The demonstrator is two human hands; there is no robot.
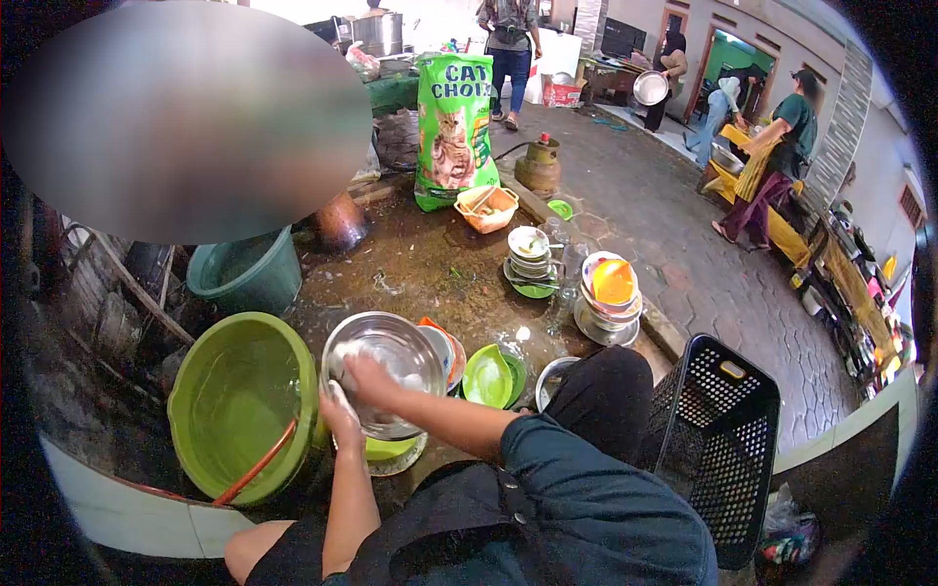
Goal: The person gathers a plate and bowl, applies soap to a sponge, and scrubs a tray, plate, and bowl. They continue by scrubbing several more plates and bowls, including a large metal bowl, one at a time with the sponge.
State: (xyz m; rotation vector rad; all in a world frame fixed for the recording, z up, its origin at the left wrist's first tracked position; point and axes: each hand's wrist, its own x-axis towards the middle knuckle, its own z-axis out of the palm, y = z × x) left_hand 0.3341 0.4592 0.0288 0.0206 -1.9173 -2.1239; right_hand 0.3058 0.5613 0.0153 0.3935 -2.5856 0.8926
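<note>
A shiny metal basin (408, 342) is tilted in front of me, with white suds on its inside. My left hand (342, 422) grips its lower left rim, with foam on the fingers. My right hand (369, 381) is inside the basin, fingers closed against the inner wall amid white foam; whatever it holds is hidden and blurred. Beneath the basin, a yellow-green bowl (389, 449) shows in part. Just left stands a green tub (179, 410) of water with an orange hose (262, 464) in it.
Right of the basin are green bowls (487, 376) and stacked dishes (614, 301). A black crate (718, 420) stands by my right knee. Farther back are a teal bucket (278, 278), a cat food bag (452, 137) and a gas cylinder (539, 168). Several people stand in the background.
</note>
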